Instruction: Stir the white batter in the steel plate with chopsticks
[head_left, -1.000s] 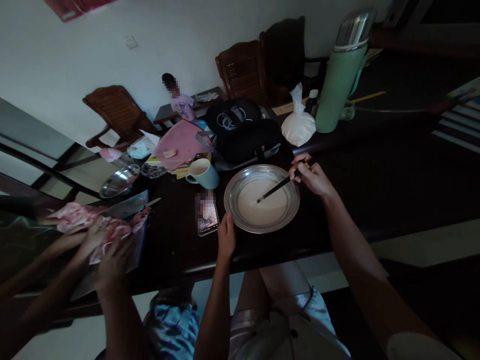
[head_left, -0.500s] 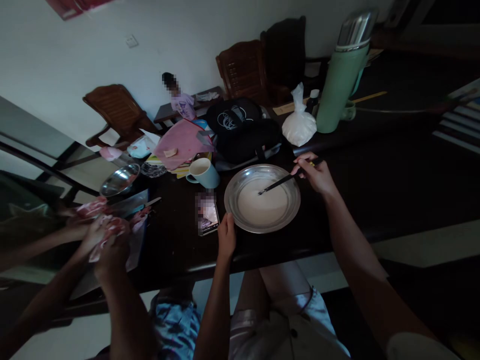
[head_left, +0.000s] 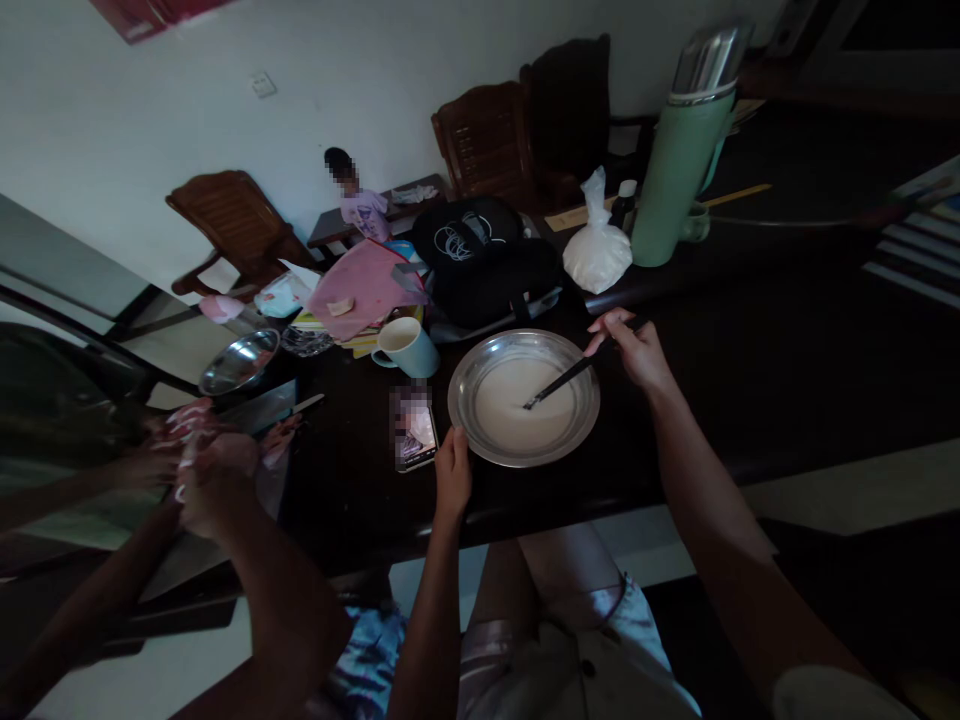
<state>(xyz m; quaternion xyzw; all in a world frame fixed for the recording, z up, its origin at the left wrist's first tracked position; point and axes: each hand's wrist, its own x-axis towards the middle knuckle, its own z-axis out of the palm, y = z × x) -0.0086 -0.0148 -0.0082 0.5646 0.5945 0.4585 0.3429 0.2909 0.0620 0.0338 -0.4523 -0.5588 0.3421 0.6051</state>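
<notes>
A round metal bowl (head_left: 463, 375) stands on the dark table in front of me, with a pale, creamy liquid (head_left: 517, 410) in it. My left hand (head_left: 453, 468) grips the bowl's rim at its near left side. In my right hand (head_left: 636, 352), above the bowl's right edge, is a pair of dark chopsticks (head_left: 566, 375). Their tips dip into the liquid near the middle. A lit phone (head_left: 417, 428) lies just left of the bowl, and a light blue mug (head_left: 417, 350) stands behind the phone.
At the left, other people's hands (head_left: 206, 475) handle raw meat over a board with a knife (head_left: 307, 403). Behind them sits a metal basin (head_left: 241, 362). A black bag (head_left: 487, 265), a tied bag of white powder (head_left: 598, 255) and a green thermos (head_left: 682, 170) stand behind my bowl.
The chopstick tips have shifted slightly right and nearer to me in the liquid, and my right hand has turned a little. At the left, the other people's hands and arms have moved with the meat.
</notes>
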